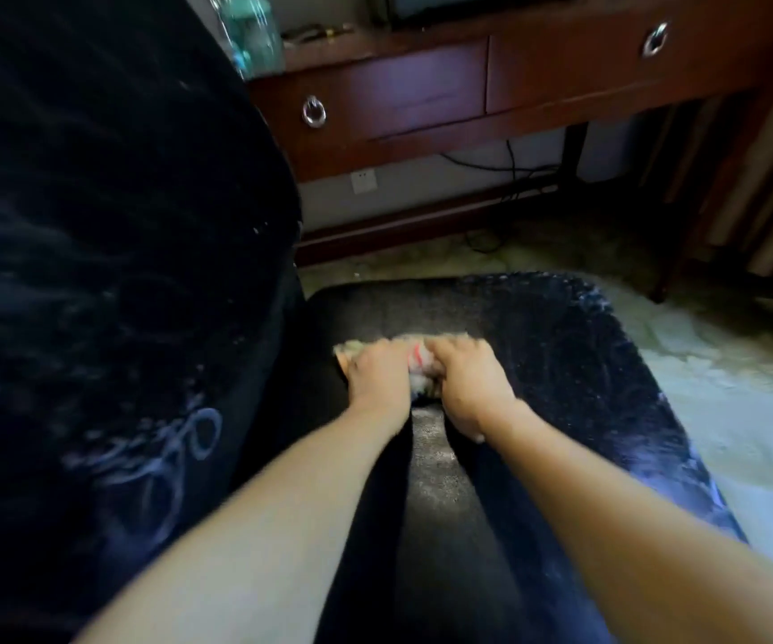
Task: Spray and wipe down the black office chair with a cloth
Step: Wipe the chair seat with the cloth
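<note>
Black vinyl-looking seat (pixel 537 346) of the black office chair (pixel 282 457) fills the middle of the view, speckled with pale wet marks. Its near end is cut off by the bottom edge and partly covered by my forearms. The backrest (pixel 96 225) stands along the seat's left side, very dark and running out of frame top and left, with only smeared whitish streaks readable on it. The seat's long axis runs away from me toward the desk (pixel 468 86), rounded far corner at upper right. The cloth (pixel 417 360) lies on the far-middle part of the seat, mostly hidden under both hands. It is pale with a red mark, blurred, its edges hard to trace, and its long axis goes left-right across the seat. My left hand (pixel 377 376) is on its left part, knuckles up, fingers bent down over the fabric and bunching it. My right hand (pixel 468 383) is on its right part, fingers curled into the fabric and gripping it; fingertips of both are out of sight. The hands sit just beside each other, a strip of cloth between them. On the desk stands a blurred greenish bottle (pixel 249 34), top cut off. Ring pulls (pixel 314 111) hang on the drawers. Wall socket (pixel 364 181) and cables (pixel 505 169) show under the desk, and pale carpet (pixel 723 388) lies right of the seat.
</note>
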{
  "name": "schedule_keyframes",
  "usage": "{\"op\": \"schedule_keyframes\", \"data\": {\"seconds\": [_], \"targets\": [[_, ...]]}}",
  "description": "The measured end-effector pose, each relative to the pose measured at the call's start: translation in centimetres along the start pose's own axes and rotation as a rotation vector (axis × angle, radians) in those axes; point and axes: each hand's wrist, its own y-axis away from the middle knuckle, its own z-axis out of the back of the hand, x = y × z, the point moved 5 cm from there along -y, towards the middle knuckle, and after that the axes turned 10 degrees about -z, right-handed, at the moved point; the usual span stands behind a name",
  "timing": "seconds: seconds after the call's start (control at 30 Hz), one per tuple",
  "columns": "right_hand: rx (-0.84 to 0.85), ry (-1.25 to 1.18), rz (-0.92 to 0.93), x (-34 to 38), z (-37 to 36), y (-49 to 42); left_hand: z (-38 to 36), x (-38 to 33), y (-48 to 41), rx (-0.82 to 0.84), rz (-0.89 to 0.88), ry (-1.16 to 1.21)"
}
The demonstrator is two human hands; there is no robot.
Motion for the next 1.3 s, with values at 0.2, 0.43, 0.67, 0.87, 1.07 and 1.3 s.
{"op": "schedule_keyframes", "data": {"seconds": [0.2,0.43,0.67,0.87,1.07,1.3], "targets": [[0.059,0.053,0.061,1.2,0.7,13.2,1.2,-2.5,12.6,0.044,0.001,0.253],[0.059,-0.161,-0.002,0.7,0.6,23.3,3.8,-4.4,23.5,0.012,0.03,0.421],[0.076,-0.096,0.077,-2.3,3.6,26.4,3.4,-7.4,27.0,-0.04,-0.114,0.542],[-0.022,-0.121,-0.029,-6.7,4.2,24.3,3.9,-11.1,23.2,-0.058,-0.149,0.509],[-0.099,-0.113,-0.072,-8.2,4.0,15.0,3.1,-10.7,12.9,-0.184,-0.121,0.386],[-0.172,-0.091,-0.027,-7.2,3.2,-1.6,0.1,-6.6,-4.2,-0.133,0.024,0.221]]}}
